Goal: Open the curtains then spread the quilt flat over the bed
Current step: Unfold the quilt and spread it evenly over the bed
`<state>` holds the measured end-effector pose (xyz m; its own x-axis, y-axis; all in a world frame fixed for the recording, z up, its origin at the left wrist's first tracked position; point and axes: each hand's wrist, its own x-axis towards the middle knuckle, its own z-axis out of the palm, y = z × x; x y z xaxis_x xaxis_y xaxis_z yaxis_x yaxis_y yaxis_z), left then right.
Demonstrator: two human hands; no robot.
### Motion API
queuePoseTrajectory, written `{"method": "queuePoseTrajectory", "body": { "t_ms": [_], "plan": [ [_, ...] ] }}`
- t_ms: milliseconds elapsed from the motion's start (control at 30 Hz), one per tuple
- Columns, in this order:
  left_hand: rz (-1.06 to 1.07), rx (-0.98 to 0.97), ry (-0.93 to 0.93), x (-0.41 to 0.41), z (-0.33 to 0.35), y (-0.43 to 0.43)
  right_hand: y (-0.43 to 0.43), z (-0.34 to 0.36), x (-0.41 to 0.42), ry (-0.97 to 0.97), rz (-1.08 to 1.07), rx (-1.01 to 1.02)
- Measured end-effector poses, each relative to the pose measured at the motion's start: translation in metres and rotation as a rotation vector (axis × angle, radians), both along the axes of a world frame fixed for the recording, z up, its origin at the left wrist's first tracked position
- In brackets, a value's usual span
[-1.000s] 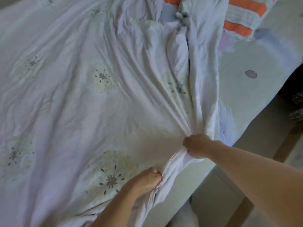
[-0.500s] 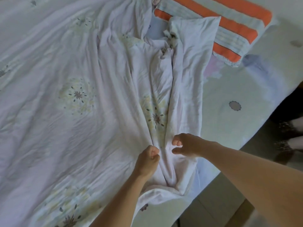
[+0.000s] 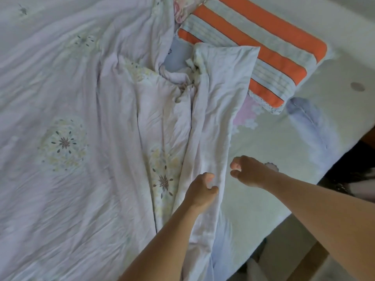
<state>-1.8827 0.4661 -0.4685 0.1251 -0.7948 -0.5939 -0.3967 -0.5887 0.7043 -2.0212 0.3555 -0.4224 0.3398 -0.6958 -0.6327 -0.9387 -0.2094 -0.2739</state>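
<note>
Two hands are in shot, both reaching over the bed from its near edge, forearms bare and cut off at the bottom of the frame. Left hand is curled with its fingers bent in over a long bunched fold of the quilt; looks like it's pinching the cloth between thumb and fingers, but the grip itself is hard to see from this angle, so I can't say for sure it has hold. Right hand hangs just beside that fold, over the bare sheet, thumb and fingers loosely curled with a small gap between them and nothing in it.

Quilt covers the left and middle of the bed, pale lilac with flower medallions, mostly laid out but creased. Its right edge is rolled into a ridge running from the near edge up to a knotted, twisted clump by the pillow, and one quilt corner lies over the pillow's near side. Pillow is orange and pale striped, its top end cut off by the frame. Floor at bottom right is dim and blurry. No writing or labels readable anywhere.
</note>
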Motion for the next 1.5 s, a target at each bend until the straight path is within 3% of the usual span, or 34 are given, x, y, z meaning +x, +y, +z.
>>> {"method": "queuePoseTrajectory", "body": {
  "t_ms": [267,533,567,633,700,767,833,933,1000,1067,1133,1200,1300,1400,1500],
  "plan": [
    [0.109,-0.035,-0.196,-0.038,-0.030,-0.116,-0.132,-0.014,0.001,-0.088,0.113,-0.019],
    [0.182,0.229,-0.647,-0.038,-0.042,-0.179,-0.208,-0.039,-0.017,-0.114,0.305,-0.036],
    [0.181,0.260,-0.602,-0.034,-0.039,-0.182,-0.216,-0.040,-0.016,-0.137,0.317,-0.057],
    [0.062,0.354,-0.303,-0.032,-0.028,-0.184,-0.229,-0.039,-0.010,-0.174,0.338,-0.097],
    [-0.318,0.478,-0.031,-0.045,-0.011,-0.182,-0.241,-0.037,0.000,-0.191,0.362,-0.115],
    [-0.737,0.609,0.051,-0.069,-0.002,-0.173,-0.251,-0.035,0.009,-0.196,0.386,-0.128],
    [-0.829,0.634,0.045,-0.084,-0.006,-0.164,-0.258,-0.035,0.017,-0.189,0.431,-0.187],
    [-0.238,0.460,0.199,-0.075,-0.006,-0.171,-0.273,-0.042,0.024,-0.163,0.445,-0.343],
    [0.113,0.214,0.104,-0.057,-0.005,-0.192,-0.283,-0.049,0.024,-0.188,0.335,-0.390],
    [0.342,0.001,-0.045,-0.041,-0.004,-0.216,-0.293,-0.058,0.026,-0.254,0.171,-0.305],
    [0.551,-0.064,0.003,-0.026,-0.002,-0.236,-0.300,-0.067,0.029,-0.238,0.110,-0.179],
    [0.675,-0.055,0.144,-0.010,-0.005,-0.252,-0.300,-0.074,0.032,-0.106,0.188,-0.091],
    [0.732,0.005,0.212,0.002,-0.016,-0.268,-0.286,-0.081,0.030,0.029,0.301,-0.010],
    [0.778,0.064,0.247,-0.003,-0.018,-0.276,-0.264,-0.074,0.023,-0.209,0.230,0.078],
    [0.819,0.098,0.319,-0.015,-0.012,-0.282,-0.249,-0.052,0.013,-0.406,0.083,0.342]
  ]
}}
